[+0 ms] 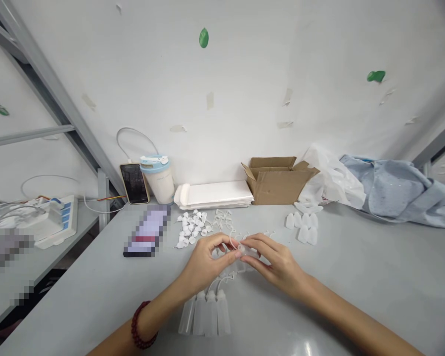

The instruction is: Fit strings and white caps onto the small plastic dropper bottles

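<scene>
My right hand [276,262] is closed round a small translucent plastic bottle [251,251], its mouth turned towards my left hand. The fingers of my left hand [209,257] pinch a thin white strap [231,239] at the bottle's neck; whether they also touch the neck is hard to see. Below my hands several filled-out translucent bottles [210,316] lie side by side with looped white straps at their necks. More bottles lie partly hidden under my hands. Behind my left hand are a heap of small white caps [191,227] and a bunch of loose white straps [222,217].
Several flat white pieces [307,227] lie at the right. Along the wall stand a phone [134,183], a lidded cup [159,180], a stack of white boxes [217,194], an open cardboard box [280,185], a plastic bag [333,180] and blue cloth [396,193]. Another phone [148,232] lies left.
</scene>
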Demonstrator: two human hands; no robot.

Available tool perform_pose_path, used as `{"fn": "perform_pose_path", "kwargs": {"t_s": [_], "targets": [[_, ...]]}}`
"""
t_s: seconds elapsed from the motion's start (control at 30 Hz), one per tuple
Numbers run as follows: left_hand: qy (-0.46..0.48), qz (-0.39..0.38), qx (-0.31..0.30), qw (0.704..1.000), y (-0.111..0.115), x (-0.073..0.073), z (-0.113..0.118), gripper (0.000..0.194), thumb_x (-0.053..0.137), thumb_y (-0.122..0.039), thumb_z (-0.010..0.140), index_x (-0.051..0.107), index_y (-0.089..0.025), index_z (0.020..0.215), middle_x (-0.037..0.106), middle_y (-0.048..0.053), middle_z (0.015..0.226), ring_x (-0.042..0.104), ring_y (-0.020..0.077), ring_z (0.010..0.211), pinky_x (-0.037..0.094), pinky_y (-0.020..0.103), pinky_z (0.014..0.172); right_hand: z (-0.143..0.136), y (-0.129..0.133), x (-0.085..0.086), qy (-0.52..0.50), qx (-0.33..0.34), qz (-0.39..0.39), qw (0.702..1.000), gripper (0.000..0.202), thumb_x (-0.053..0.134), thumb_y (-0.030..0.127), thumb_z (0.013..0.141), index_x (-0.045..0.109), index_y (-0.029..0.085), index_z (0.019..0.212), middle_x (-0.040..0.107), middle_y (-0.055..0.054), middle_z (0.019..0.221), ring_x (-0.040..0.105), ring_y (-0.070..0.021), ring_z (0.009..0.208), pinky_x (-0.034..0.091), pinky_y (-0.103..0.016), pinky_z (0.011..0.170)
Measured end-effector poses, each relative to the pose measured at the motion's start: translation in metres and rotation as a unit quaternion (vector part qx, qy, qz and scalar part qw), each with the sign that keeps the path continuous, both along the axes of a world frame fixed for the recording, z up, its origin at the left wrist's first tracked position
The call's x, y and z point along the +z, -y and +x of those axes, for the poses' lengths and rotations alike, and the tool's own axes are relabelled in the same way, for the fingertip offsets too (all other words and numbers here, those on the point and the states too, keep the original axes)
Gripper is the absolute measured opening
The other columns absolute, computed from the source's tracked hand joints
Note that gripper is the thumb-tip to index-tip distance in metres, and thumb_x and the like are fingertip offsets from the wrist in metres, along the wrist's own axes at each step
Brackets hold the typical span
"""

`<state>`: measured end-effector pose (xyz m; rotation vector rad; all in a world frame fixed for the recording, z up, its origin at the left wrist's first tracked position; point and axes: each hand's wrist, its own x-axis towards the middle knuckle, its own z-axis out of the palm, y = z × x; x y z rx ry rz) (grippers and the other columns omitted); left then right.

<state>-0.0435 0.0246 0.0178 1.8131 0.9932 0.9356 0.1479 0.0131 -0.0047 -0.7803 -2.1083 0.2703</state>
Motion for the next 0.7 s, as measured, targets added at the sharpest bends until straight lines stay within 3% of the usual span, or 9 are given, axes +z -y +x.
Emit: {"fn": "perform_pose_path", "kwargs": {"t_s": [0.4,0.5,0.7], "targets": [[-0.031,0.02,0.012,0.999,0.0052,0.0045,0.0043,0.006,0.061,-0.023,0.078,0.065,-0.019,0.075,0.064,0.0,0.075,0.055,0.0152,0.073,0.043,0.027,0.07,-0.0024,0.0017,-0.002,-0.015,0.012,-0.023,1.0,0.019,0.051,0.024,0.089,0.053,0.02,0.108,0.061,-0.007,0.089,0.06,-0.0158,0.077,0.051,-0.025,0.06],[-0.034,0.034,0.002,0.999,0.0046,0.0062,0.0025,0.007,0.06,-0.022,0.079,0.066,-0.019,0.078,0.065,0.001,0.078,0.057,0.0161,0.076,0.044,0.028,0.073,-0.0028,0.0027,0.0004,-0.024,0.007,-0.052,0.998,0.019,0.052,0.029,0.088,0.056,0.019,0.104,0.062,-0.007,0.084,0.059,-0.0154,0.072,0.05,-0.023,0.053],[-0.016,0.044,0.011,0.999,0.0009,0.0034,-0.0014,0.012,0.059,-0.026,0.081,0.065,-0.02,0.089,0.064,0.002,0.084,0.057,0.0159,0.077,0.046,0.029,0.075,-0.0037,0.005,0.0072,-0.024,-0.004,-0.091,0.996,0.022,0.051,0.03,0.089,0.058,0.019,0.106,0.064,-0.007,0.084,0.058,-0.0145,0.067,0.051,-0.026,0.056]]}}
